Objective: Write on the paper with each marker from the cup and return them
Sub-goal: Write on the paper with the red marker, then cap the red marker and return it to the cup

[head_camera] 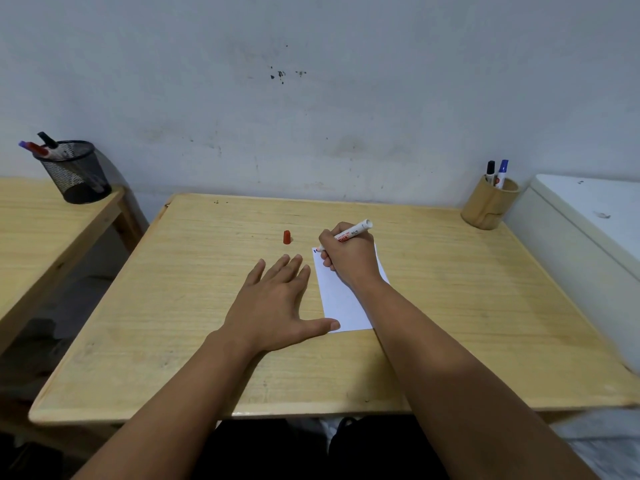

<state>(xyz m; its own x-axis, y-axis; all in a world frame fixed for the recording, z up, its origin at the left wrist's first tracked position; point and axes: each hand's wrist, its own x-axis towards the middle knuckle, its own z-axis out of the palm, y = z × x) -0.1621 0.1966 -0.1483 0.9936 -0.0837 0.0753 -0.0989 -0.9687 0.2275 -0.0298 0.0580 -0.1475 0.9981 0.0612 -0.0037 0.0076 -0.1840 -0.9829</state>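
Two markers back in the wooden cup [488, 207], black [490, 171] and blue [502, 173], caps up. Red marker [351, 233] out, pinched in the right hand [348, 259], tip down on the paper's [341, 306] top left corner, just beside a small dark mark already there. Red cap [286, 237] standing on the table [194, 306], near the paper, apart from both hands. Left hand [273, 303] flat, fingers spread, thumb pressing the paper's lower edge. Judging by that: red in progress, then capping and return left; whether black and blue already wrote, cannot tell. Mesh cup [74, 171] on the side table, well apart, holding more markers, leaning out.
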